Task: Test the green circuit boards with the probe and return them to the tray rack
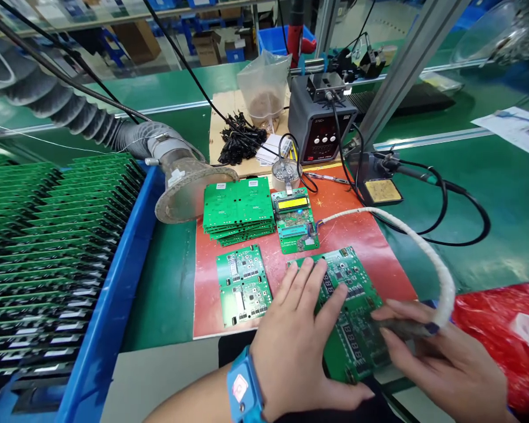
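Observation:
My left hand (293, 341), a blue wrist strap (243, 388) at its wrist, lies spread over a green circuit board (365, 282) with digit displays. Its fingertips rest on the board's left part. My right hand (445, 352) pinches a dark, slim connector (403, 327) at the end of a white-sleeved cable (427, 249). The connector's tip is over the board's right side; whether it touches is unclear. That cable runs to a small board with a yellow screen (292, 203). Left of my hands, another populated circuit board (244, 285) lies on the red mat (205, 294).
A stack of green boards (238, 205) stands behind, beside a fume extraction hood (183, 197). A blue bin (110, 299) on the left holds rows of boards. Soldering station (320, 120), iron stand (381, 189), black parts (240, 138) and looping cables fill the back. Red plastic (498, 323) lies right.

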### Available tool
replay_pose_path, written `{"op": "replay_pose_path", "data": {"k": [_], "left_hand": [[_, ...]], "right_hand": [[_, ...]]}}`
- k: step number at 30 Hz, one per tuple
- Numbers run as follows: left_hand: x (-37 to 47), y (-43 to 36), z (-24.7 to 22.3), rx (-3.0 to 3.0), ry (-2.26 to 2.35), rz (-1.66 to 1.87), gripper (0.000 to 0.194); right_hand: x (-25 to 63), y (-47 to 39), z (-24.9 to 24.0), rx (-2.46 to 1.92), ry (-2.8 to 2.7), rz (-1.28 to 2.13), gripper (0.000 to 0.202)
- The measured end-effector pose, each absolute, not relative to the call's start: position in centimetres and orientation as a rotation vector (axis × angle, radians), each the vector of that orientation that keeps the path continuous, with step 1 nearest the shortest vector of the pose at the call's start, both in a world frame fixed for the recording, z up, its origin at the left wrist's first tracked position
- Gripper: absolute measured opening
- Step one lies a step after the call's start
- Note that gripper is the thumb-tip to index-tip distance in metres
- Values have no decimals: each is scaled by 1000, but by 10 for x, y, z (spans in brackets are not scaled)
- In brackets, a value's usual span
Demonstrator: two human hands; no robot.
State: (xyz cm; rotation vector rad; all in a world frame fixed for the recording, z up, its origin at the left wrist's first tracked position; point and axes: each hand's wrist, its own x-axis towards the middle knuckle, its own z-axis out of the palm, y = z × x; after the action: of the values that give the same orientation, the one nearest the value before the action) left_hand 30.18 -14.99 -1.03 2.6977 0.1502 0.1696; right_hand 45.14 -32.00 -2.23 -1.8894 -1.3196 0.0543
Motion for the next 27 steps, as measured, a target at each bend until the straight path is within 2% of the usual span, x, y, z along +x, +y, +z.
{"op": "replay_pose_path", "data": {"k": [10,16,27], "left_hand": [[300,-149,-11,2668,166,156,99],[301,-147,-10,2688,156,159,102],[300,-150,-9,2683,178,140,102]], "right_hand": [[451,-322,-20,-1868,-1313,98,32],[450,-324,-22,-1855,-1300,125,38],[449,-318,-18,-1831,-1288,97,36]]}}
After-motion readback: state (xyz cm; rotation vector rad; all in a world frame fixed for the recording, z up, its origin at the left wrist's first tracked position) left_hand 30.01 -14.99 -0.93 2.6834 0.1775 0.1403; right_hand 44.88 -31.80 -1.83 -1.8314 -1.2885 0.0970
